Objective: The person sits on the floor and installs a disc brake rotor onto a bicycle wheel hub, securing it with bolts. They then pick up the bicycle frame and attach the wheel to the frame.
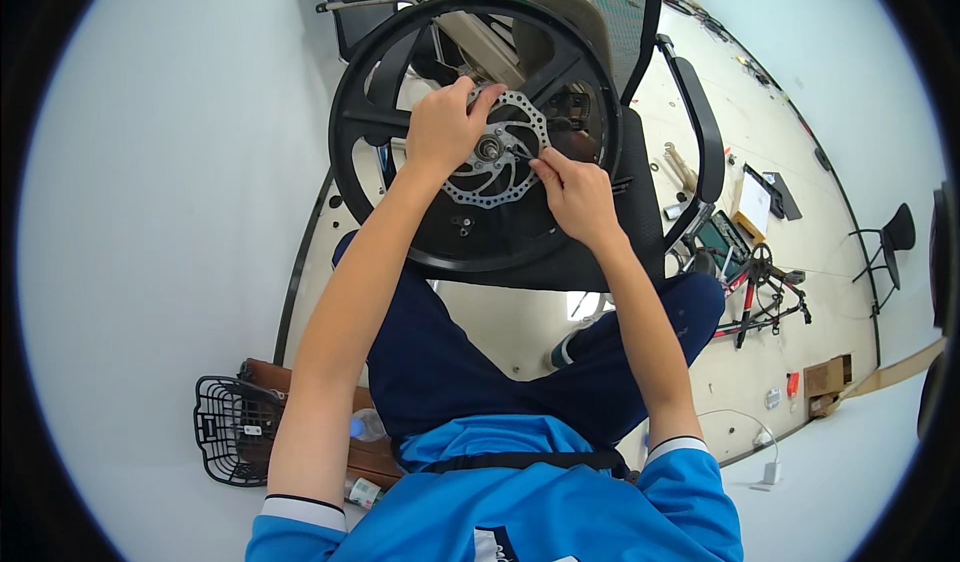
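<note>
A black spoked bicycle wheel (343, 122) lies flat across the seat of a black office chair (640, 162). A silver brake disc (487, 200) with a holed rim sits over its hub (489, 149). My left hand (445, 127) is closed on the far-left edge of the disc, thumb and fingers at the rim. On the right side, my right hand (580, 197) pinches a thin dark tool (523, 155) that points toward the hub; its tip is too small to make out. Small metal parts (463, 226) rest on the black surface nearer me.
Behind the wheel stands a beige bicycle frame (465, 27). A black wire basket (232, 430) is at lower left beside a plastic bottle (368, 425). To the right, a red-and-black bike frame (750, 297), an open box (750, 207) and tools lie on the floor.
</note>
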### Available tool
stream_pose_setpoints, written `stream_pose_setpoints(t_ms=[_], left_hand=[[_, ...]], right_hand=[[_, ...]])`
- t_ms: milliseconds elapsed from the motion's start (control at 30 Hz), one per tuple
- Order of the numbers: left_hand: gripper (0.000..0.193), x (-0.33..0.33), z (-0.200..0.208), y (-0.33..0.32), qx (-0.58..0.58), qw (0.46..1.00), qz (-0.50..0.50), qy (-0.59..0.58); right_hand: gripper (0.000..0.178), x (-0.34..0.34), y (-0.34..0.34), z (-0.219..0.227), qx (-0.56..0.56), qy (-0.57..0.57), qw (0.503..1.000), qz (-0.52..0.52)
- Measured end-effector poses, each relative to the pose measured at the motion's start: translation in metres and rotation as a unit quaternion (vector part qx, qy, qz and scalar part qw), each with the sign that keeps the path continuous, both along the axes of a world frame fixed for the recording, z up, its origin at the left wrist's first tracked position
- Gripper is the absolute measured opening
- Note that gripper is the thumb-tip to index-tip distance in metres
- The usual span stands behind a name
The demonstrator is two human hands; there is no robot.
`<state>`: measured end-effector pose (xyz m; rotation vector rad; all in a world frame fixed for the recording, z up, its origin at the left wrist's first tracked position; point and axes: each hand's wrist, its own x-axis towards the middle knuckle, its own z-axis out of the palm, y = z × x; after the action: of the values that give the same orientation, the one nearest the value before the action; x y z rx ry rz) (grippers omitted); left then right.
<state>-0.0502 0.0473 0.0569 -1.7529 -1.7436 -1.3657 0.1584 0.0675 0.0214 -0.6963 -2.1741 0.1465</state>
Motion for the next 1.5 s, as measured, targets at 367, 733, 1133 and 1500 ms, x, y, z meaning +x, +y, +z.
stream_pose_setpoints(t_ms=[367, 733, 1133, 1500], left_hand=[[0.044, 0.006, 0.002, 0.001, 0.038, 0.999, -0.018, 0.001], [0.048, 0.005, 0.004, -0.003, 0.002, 1.0, -0.027, -0.013], [0.048, 0.004, 0.0, -0.002, 0.02, 0.999, -0.03, -0.027], [0.046, 0.005, 0.002, -0.006, 0.005, 1.0, -0.014, -0.017]], right_hand=[[0.022, -0.016, -0.023, -0.022, -0.083, 0.139, 0.986, -0.034], [0.023, -0.013, -0.026, -0.02, -0.127, 0.15, 0.98, -0.035], [0.026, -0.016, -0.029, -0.025, -0.12, 0.16, 0.979, -0.048], [0.031, -0.019, -0.025, -0.028, -0.105, 0.172, 0.978, -0.056]])
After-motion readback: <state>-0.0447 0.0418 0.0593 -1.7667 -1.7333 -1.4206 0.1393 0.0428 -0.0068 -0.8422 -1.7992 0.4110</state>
